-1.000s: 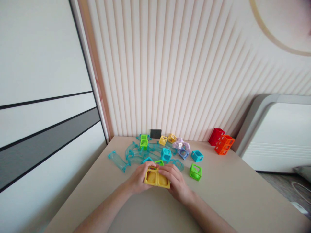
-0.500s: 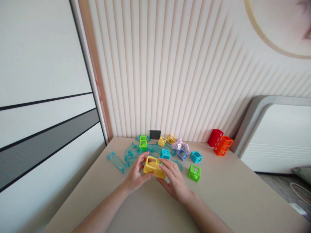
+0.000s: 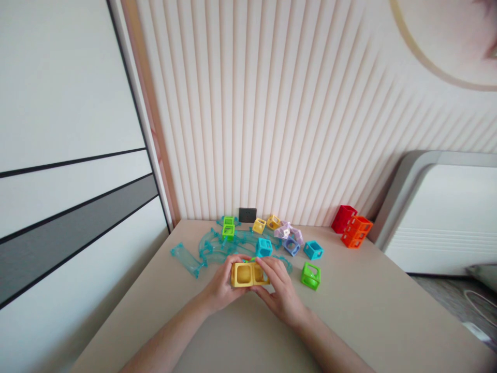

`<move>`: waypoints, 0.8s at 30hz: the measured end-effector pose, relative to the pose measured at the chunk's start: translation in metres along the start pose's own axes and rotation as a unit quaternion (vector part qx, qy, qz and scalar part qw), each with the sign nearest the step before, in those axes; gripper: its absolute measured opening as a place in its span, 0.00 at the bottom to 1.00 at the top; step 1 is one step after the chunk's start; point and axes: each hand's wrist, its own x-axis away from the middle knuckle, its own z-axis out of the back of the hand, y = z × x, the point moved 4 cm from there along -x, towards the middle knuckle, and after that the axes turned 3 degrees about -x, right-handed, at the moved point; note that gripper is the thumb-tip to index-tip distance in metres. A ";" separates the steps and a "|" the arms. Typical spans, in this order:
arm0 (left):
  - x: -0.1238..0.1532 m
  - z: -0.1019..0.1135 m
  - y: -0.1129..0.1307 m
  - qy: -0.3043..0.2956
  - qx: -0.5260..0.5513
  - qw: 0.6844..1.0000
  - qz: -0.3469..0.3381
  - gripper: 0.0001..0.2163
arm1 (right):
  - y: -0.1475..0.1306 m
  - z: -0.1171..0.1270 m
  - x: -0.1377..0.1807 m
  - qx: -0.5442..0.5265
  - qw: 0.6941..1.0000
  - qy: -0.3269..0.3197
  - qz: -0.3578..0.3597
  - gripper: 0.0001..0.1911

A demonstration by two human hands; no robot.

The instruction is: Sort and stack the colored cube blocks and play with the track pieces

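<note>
Two joined yellow cube blocks point(image 3: 244, 275) are held between my hands above the table. My left hand point(image 3: 224, 282) is closed around their left end. On the right end, my right hand point(image 3: 277, 290) grips with its fingers over the top and the thumb below. A bit of a green block point(image 3: 251, 260) shows behind the yellow pair, mostly hidden by it and my fingers. Just beyond my hands lies a light blue cube block point(image 3: 264, 247). A green cube block point(image 3: 311, 276) rests to the right of my right hand.
Clear teal track pieces point(image 3: 186, 260) lie spread at the left and middle of the table point(image 3: 217, 342). Stacked green blocks point(image 3: 228, 228), small yellow blocks point(image 3: 259, 226), lilac pieces point(image 3: 287, 231) and blue blocks point(image 3: 313, 250) lie near the wall. Red point(image 3: 344, 219) and orange blocks point(image 3: 356, 232) stand far right.
The yellow blocks have been turned in my hands, so their open faces now point towards me, and have come slightly lower. My left fingers have shifted behind them.
</note>
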 end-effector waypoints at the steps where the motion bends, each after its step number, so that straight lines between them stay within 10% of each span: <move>1: 0.000 0.000 -0.001 -0.006 -0.003 1.000 0.011 0.23 | -0.001 0.000 0.000 -0.005 1.000 -0.004 0.003 0.34; 20: -0.001 0.001 0.005 -0.017 0.004 1.000 0.026 0.23 | -0.016 0.006 -0.007 -0.052 0.998 -0.029 0.018 0.28; 24: -0.004 0.006 0.003 0.045 -0.008 0.998 0.049 0.23 | -0.005 0.027 -0.031 -0.060 0.997 0.045 -0.014 0.21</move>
